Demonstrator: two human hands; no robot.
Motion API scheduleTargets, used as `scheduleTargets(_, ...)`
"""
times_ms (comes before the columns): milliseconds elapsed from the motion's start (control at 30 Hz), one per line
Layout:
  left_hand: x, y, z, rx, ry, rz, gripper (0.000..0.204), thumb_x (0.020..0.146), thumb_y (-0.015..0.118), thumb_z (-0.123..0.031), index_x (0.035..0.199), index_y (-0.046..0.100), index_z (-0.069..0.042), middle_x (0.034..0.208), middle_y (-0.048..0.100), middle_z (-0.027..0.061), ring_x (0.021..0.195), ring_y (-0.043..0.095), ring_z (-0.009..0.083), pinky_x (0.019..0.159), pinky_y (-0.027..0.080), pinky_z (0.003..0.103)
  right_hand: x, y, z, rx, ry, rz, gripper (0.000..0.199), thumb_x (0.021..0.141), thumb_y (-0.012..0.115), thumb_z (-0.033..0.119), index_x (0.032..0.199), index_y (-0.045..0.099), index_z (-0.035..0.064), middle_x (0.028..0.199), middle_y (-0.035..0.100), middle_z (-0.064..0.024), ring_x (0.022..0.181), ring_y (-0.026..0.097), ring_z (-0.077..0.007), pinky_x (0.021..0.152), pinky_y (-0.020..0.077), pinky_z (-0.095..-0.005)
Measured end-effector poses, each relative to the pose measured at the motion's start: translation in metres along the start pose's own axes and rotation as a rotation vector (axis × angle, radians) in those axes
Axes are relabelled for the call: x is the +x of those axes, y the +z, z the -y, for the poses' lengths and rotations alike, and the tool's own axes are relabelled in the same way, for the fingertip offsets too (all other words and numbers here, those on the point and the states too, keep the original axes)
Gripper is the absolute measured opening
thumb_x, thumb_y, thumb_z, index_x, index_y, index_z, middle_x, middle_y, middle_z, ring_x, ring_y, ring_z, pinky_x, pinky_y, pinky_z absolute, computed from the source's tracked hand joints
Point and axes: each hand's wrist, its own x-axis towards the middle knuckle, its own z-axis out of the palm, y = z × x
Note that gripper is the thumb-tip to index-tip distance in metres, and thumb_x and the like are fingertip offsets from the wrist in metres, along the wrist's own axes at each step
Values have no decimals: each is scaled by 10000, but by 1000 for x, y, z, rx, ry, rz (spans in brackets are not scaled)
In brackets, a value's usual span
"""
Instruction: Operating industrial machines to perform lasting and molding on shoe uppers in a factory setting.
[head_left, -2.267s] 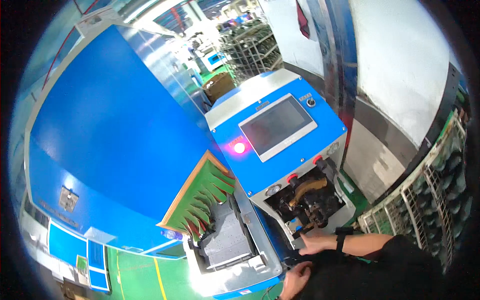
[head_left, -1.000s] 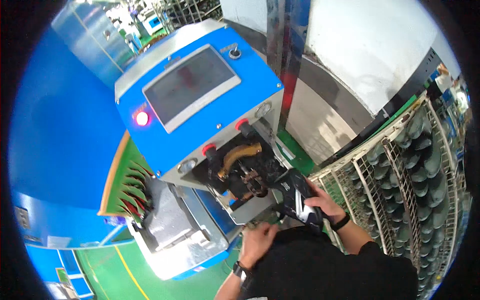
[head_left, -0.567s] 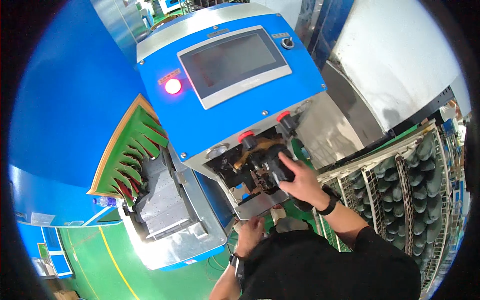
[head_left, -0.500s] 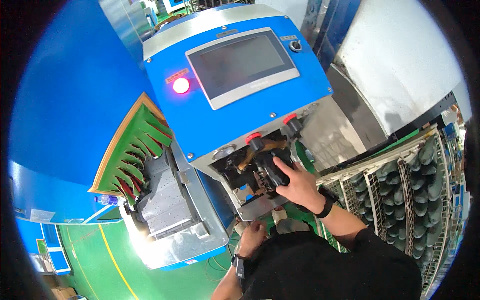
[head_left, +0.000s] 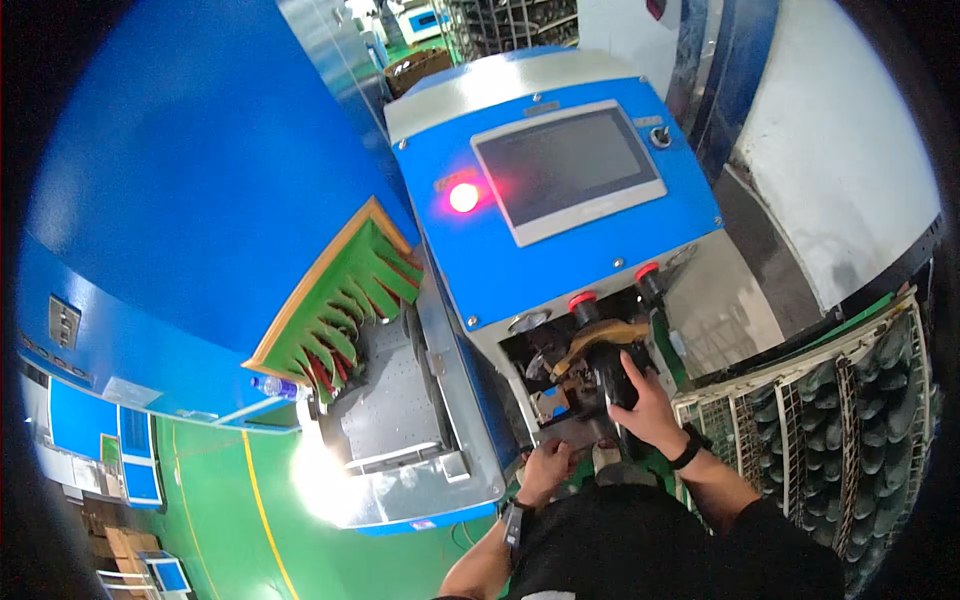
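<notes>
My right hand (head_left: 648, 408) is closed around a glossy black shoe (head_left: 612, 378), thumb on the near side and fingers along the far side. The shoe stands tilted in the front opening of a blue and silver machine (head_left: 545, 270), against a curved brownish-yellow piece (head_left: 596, 342). Metal parts of the mechanism (head_left: 552, 402) show left of the shoe. At the opening's lower metal edge is my left hand (head_left: 545, 472), its fingers curled in; whatever they may hold is hidden.
Two red-topped knobs (head_left: 582, 300) jut out above the opening. A screen (head_left: 568, 170) and a lit red lamp (head_left: 464, 198) are on the panel. Green strip curtains (head_left: 335, 310) hang over a grey conveyor (head_left: 395, 395) at left. A rack (head_left: 795, 400) of dark shoe-shaped pieces stands at right.
The view has swung, so the machine sits farther right and lower. My left hand has come up to the opening's lower edge. The shoe in my right hand is more upright.
</notes>
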Motion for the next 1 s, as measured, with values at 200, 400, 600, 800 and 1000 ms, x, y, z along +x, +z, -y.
scheduleTargets(200,-15,46,-12,29,155,-236,611,857,728,-524,1046,617,47,928,696,182,891,681,258,769,520,375,-57,-17,-21,963,332,154,844,713,720,61,1495,407,3,1224,639,-106,1040,613,-169,902,493,-299)
scheduleTargets(400,-69,64,-47,491,464,63,351,868,766,-340,994,693,-21,1043,701,187,972,691,307,823,527,371,-103,10,-75,1647,689,63,559,792,571,57,1348,541,18,1085,676,-81,883,677,-201,787,551,-315)
scheduleTargets(600,-60,69,-40,438,546,25,317,925,696,-237,1195,689,-71,1239,672,155,1135,660,269,953,510,349,-105,-33,-71,1436,585,164,461,828,670,128,1267,548,60,942,637,-22,801,631,-125,692,520,-258)
scheduleTargets(800,-48,62,-20,377,447,-89,271,953,622,-208,1186,683,-84,1164,681,189,1064,666,321,887,518,368,-79,-41,-53,899,279,39,924,737,738,42,1553,306,33,1350,584,-96,1161,583,-176,1000,445,-274)
scheduleTargets(1000,-52,27,5,368,223,-178,341,969,576,-304,1122,683,-20,936,711,178,901,696,284,814,516,370,-27,-57,-2,655,208,36,969,680,771,81,1538,325,24,1432,535,-169,1225,552,-187,1041,411,-295)
